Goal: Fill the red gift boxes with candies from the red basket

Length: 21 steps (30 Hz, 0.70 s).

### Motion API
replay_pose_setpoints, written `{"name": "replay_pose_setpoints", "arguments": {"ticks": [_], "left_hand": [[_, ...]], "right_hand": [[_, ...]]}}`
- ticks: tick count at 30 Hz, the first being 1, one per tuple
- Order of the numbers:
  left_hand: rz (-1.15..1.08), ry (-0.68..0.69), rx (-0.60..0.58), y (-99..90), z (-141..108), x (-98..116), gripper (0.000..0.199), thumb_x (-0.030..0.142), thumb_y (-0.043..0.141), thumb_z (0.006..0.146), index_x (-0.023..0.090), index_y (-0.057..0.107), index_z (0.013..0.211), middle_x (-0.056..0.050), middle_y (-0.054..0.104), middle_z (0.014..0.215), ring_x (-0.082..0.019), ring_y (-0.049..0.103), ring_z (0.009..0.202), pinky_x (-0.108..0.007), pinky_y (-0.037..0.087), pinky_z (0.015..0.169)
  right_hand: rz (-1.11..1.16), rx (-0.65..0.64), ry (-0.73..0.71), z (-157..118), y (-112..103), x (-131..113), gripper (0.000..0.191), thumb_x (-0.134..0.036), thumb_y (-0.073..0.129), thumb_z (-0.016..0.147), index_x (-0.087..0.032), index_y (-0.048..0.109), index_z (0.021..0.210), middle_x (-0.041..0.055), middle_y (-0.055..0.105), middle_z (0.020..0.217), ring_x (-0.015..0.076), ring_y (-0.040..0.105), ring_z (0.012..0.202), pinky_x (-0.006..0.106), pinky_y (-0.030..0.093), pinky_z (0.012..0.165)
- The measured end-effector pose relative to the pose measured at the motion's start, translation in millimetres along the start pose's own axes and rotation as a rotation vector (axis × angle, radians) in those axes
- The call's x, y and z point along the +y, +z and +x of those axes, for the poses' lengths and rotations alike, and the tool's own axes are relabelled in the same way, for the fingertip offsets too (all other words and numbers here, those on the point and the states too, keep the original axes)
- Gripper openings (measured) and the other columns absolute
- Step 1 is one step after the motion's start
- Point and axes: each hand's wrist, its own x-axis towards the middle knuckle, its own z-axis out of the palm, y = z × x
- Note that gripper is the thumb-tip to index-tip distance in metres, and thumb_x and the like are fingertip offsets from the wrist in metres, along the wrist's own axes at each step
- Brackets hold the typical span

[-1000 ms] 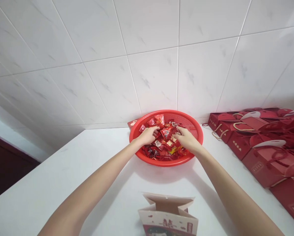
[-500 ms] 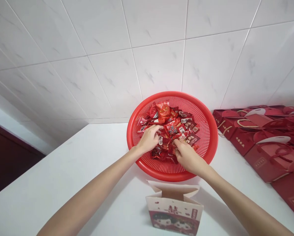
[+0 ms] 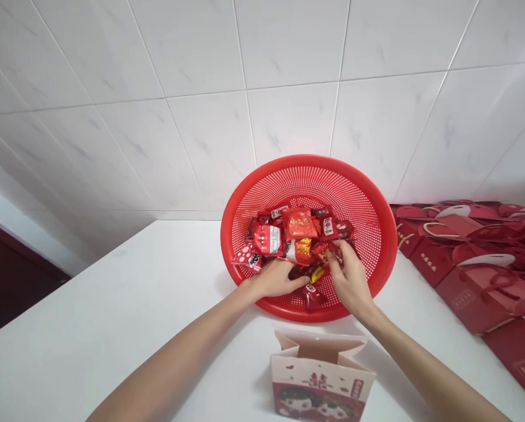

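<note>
A round red plastic colander (image 3: pixel 306 161) holds a heap of wrapped candies (image 3: pixel 300 224), mostly red with some orange and yellow packets. Both of my hands reach into its near half. My left hand (image 3: pixel 276 279) lies low at the front of the heap, thumb stretched out to the right; its other fingers are hidden under packets. At the heap's right side, my right hand (image 3: pixel 351 276) pinches a red candy packet (image 3: pixel 326 252) between thumb and fingers. In front of the colander stands a paper gift box (image 3: pixel 319 384), upright with its top open and a cartoon pair printed on it.
Rows of dark red gift boxes (image 3: pixel 467 293) with cord handles line the right side of the white table (image 3: pixel 126 305). A white tiled wall (image 3: pixel 289 123) rises directly behind the colander. The table's left edge runs diagonally toward a dark area.
The candies have been pushed into a tighter, rearranged heap, with more of the colander's far wall bare. My left hand has slid lower toward the front; my right hand has shifted rightward.
</note>
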Motion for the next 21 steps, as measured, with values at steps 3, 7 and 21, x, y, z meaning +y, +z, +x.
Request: {"name": "replay_pose_setpoints", "arguments": {"ticks": [3, 7, 21], "left_hand": [[-0.031, -0.055, -0.049, 2.0, 3, -3, 0.033, 0.036, 0.055, 0.092, 0.02, 0.062, 0.119, -0.008, 0.07, 0.12, -0.027, 0.065, 0.107, -0.035, 0.049, 0.096], [-0.078, -0.089, -0.083, 4.7, 9, -6, 0.022, 0.029, 0.059, 0.087, 0.018, 0.067, 0.105, -0.009, 0.073, 0.109, -0.027, 0.068, 0.1, -0.035, 0.051, 0.093], [-0.301, -0.001, -0.012, -8.4, 4, 5, 0.038, 0.032, 0.063, 0.086, 0.017, 0.063, 0.121, -0.007, 0.068, 0.125, -0.026, 0.059, 0.119, -0.039, 0.044, 0.107]], "right_hand": [[-0.017, -0.019, -0.011, 4, 1, 3, 0.016, -0.03, 0.041, 0.092, -0.021, 0.053, 0.1, 0.0102, 0.066, 0.102, 0.0252, 0.063, 0.09, 0.039, 0.046, 0.079], [-0.041, -0.033, -0.036, 6, 2, 7, 0.015, -0.029, 0.042, 0.091, -0.022, 0.052, 0.097, 0.0092, 0.065, 0.098, 0.0244, 0.062, 0.088, 0.038, 0.046, 0.078], [-0.037, -0.005, -0.155, -5, 0, 11, 0.015, -0.023, 0.041, 0.093, -0.022, 0.052, 0.103, 0.0084, 0.062, 0.1, 0.022, 0.061, 0.089, 0.036, 0.049, 0.078]]}}
